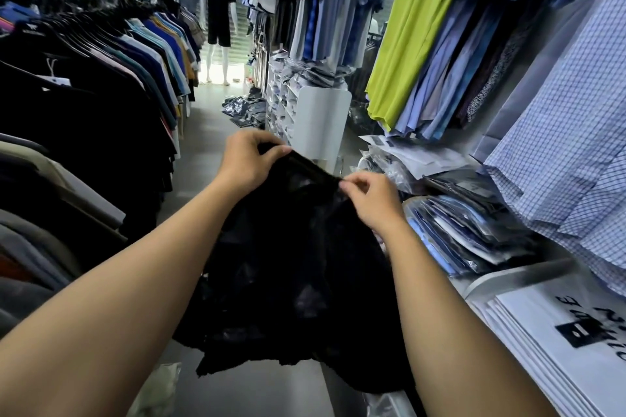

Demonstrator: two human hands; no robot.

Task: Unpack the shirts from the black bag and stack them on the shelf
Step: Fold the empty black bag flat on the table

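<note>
A thin black plastic bag (288, 264) hangs in front of me in the aisle, crumpled and limp. My left hand (247, 159) pinches its top edge at the left corner. My right hand (369, 200) pinches the same edge further right, so the rim is stretched between them. What the bag holds is hidden. Right beside my right hand, packed shirts in clear wrappers (467, 230) lie stacked on the white shelf (508, 276).
A rack of hanging dark and coloured shirts (101, 85) lines the left side. Shirts hang above the shelf on the right, one lime green (413, 27). White printed bags (569, 342) lie at bottom right. Further down the aisle stand white shelving (321, 115), floor bundles and mannequins.
</note>
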